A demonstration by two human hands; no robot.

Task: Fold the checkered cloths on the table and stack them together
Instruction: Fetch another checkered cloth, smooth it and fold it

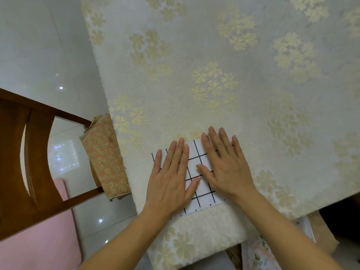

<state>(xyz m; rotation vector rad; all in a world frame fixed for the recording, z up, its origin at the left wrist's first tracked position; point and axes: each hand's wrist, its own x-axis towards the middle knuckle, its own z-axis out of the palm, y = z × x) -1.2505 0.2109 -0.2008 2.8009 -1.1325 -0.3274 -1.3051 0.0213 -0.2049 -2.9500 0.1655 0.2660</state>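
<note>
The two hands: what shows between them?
In the head view, only the folded checkered cloth shows between the left hand and right hand, both flat on it.

Beyond your fingertips (212,131) the table (253,78) lies bare and open to pass. Left of your fingers, past the table's edge, a wooden chair (37,152) stands in the way.

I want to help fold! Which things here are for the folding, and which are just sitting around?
For the folding: checkered cloth, left hand, right hand, both pressed flat on it.

Just around: tablecloth, wooden chair, pink cushion, patterned fabric on the chair.
</note>
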